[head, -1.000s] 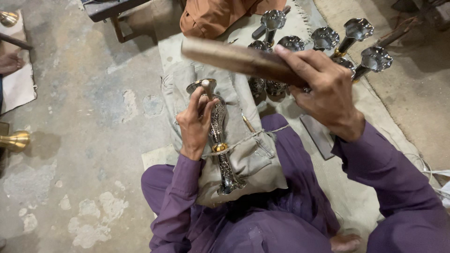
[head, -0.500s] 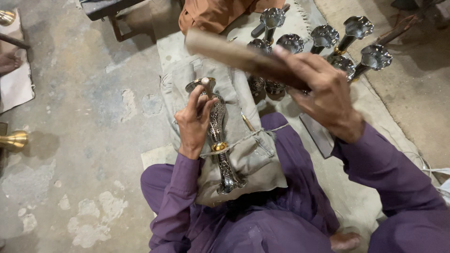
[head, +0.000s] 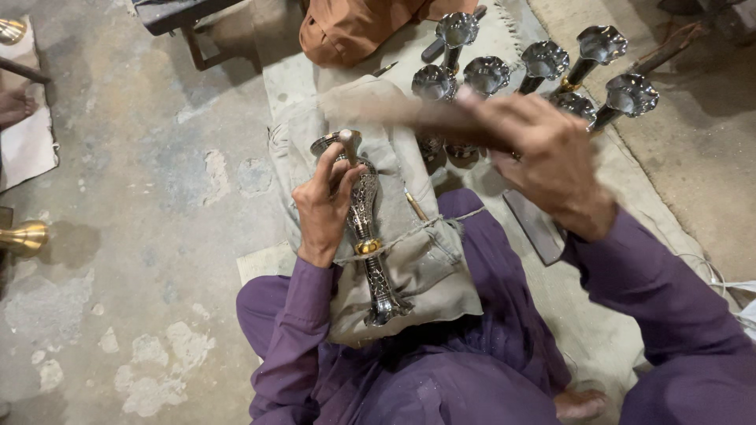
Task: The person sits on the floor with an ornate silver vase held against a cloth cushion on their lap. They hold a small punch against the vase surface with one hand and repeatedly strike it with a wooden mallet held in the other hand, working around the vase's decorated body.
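Note:
An engraved silver vase [head: 367, 236] with a brass ring lies lengthwise on a grey cloth cushion [head: 429, 267] over my lap. My left hand [head: 323, 203] clasps the vase's upper part and pinches a short metal punch [head: 346, 145] upright at its rim. My right hand [head: 543, 161] is raised above the cushion, gripping a flat wooden mallet [head: 394, 110] that is blurred with motion and points left toward the punch.
Several silver fluted vases [head: 543, 67] stand on a mat beyond the cushion. An orange-clad person [head: 354, 27] sits at the top. A brass piece [head: 24, 236] lies at the left edge on the concrete floor. A dark flat bar [head: 535, 228] rests beside my right knee.
The mallet in my right hand has swung down and to the left toward the punch, now blurred. My left hand stays on the vase.

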